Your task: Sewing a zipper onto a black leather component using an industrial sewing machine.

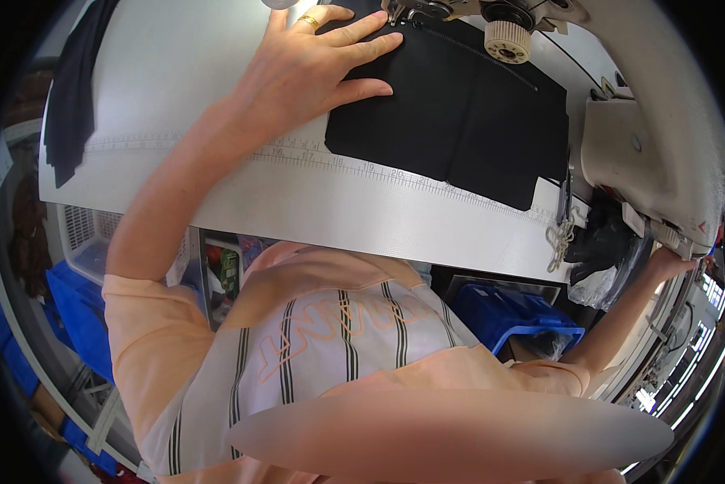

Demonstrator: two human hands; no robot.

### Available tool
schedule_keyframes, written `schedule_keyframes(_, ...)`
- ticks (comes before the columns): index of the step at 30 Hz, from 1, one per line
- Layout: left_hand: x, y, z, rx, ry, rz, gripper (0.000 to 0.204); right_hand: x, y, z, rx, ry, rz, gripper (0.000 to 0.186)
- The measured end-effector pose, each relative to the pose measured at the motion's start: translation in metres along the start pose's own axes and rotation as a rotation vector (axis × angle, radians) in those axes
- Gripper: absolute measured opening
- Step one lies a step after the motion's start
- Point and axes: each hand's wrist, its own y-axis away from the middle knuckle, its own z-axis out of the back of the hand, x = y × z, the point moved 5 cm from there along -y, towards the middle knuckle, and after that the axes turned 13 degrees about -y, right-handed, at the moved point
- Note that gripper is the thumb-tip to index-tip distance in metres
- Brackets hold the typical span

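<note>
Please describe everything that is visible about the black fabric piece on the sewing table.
The black fabric piece is matte, smooth cloth, lying flat on the white sewing table. It looks roughly rectangular, with a straight vertical fold or seam near its middle and a thin stitched line near its upper edge. Its near edge covers part of the printed ruler scale. The left hand presses flat on its left end, fingers spread. Its far edge reaches under the sewing machine head.

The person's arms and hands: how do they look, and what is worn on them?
Both forearms are bare. The left hand wears a gold ring on one finger. No ring or glove shows on the right hand. Short peach sleeves belong to a T-shirt with a white, dark-striped front.
</note>
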Motion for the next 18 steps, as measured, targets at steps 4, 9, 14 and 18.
schedule_keyframes(4,-0.003,-0.005,0.003,-0.018,0.023,-0.011,0.051,0.020,-0.120,0.044,-0.015,0.178,-0.307,0.048)
schedule_keyframes(9,-0.005,-0.005,0.012,0.067,0.062,0.038,0.051,-0.006,-0.096,0.041,-0.059,-0.034,-0.318,0.045)
schedule_keyframes(14,-0.004,-0.006,0.008,0.105,0.167,0.060,0.052,-0.012,-0.098,0.059,-0.047,-0.148,-0.362,0.047)
schedule_keyframes(18,-0.005,-0.007,0.005,0.143,0.086,0.052,0.052,-0.021,-0.110,0.080,0.061,-0.230,-0.271,0.053)
